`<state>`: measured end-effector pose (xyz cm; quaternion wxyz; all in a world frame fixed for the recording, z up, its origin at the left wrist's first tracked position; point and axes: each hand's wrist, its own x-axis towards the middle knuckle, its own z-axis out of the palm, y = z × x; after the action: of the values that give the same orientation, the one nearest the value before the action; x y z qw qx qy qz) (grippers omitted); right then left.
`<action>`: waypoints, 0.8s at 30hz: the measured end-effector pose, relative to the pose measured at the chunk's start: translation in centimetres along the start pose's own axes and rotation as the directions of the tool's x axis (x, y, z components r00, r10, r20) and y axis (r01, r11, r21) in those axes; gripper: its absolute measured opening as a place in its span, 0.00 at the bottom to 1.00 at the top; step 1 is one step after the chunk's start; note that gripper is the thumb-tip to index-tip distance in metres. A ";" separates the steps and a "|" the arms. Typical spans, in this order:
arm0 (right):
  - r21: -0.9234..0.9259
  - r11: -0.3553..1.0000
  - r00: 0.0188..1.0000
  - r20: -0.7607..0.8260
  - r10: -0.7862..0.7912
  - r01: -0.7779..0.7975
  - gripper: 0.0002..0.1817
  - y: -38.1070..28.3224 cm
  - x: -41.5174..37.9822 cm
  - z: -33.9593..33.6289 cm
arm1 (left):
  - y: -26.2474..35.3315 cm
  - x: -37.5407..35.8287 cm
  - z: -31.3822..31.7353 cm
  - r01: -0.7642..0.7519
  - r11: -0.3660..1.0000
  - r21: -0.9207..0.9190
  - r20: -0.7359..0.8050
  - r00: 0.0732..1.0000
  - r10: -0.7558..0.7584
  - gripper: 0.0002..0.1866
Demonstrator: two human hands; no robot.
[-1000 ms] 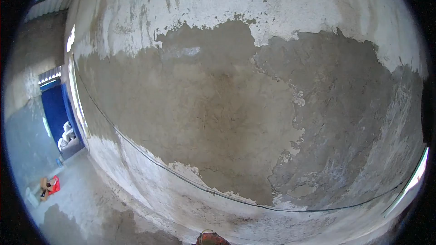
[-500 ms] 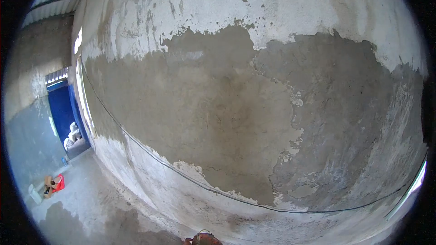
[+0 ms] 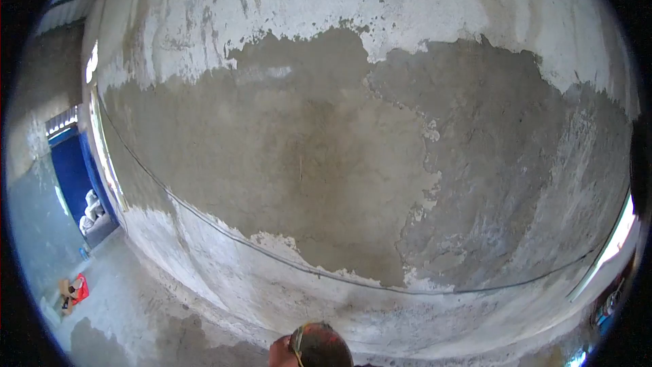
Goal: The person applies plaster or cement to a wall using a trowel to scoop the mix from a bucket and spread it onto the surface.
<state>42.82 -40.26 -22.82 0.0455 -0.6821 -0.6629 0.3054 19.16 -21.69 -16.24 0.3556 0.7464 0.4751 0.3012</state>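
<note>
At the bottom edge of the head view, a round, dark, stained bowl-like thing (image 3: 322, 345) with reddish smears and a thin yellowish rim shows in part. What it is exactly, I cannot make out. Against its left side is a small part of my left hand (image 3: 279, 352), seemingly closed on it; most of the hand is cut off by the frame. My right hand is out of view. Ahead stands a wall with a broad grey-brown plaster patch (image 3: 339, 163), darker and damp-looking in the middle, apart from the bowl-like thing.
A cable (image 3: 272, 261) sags along the lower wall. At the left are a blue door (image 3: 71, 166), white sacks (image 3: 89, 212) and a red item (image 3: 81, 290) beside cardboard on the floor (image 3: 136, 292). A bright opening (image 3: 608, 251) shows at the right.
The view has shifted right and slightly down, so the wall and door sit further left. The round thing and the hand part have risen further into the frame.
</note>
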 end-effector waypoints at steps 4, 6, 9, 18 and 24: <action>-0.076 0.991 0.987 -0.114 -0.117 0.109 0.29 4.6 3.7 3.3 | 4.1 1.0 -6.1 -0.093 0.988 -0.121 0.116 0.987 0.107 0.30; -0.137 0.964 0.974 -0.034 0.226 -0.229 0.28 -6.3 -1.6 -8.5 | 7.1 1.3 -8.8 -0.281 0.959 -0.025 -0.087 0.957 0.278 0.28; -0.362 0.912 0.932 -0.359 0.058 -0.196 0.23 -12.1 -3.7 -14.9 | 8.9 3.0 -11.6 -0.186 0.880 -0.438 0.021 0.976 0.217 0.27; -0.572 0.819 0.951 -0.272 -0.149 -0.035 0.10 -20.6 1.3 -18.1 | 8.8 6.8 -19.3 -0.268 0.793 -0.546 0.057 0.933 0.355 0.31; -0.414 0.904 0.975 -0.133 -0.179 0.109 0.13 -21.7 5.3 -17.2 | 7.9 8.9 -21.0 -0.297 0.822 -0.487 0.135 0.904 0.407 0.26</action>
<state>31.68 -26.89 -0.69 -0.0183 -0.6490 -0.7541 0.0992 9.78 -10.64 3.07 0.5111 0.7473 0.1993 0.3750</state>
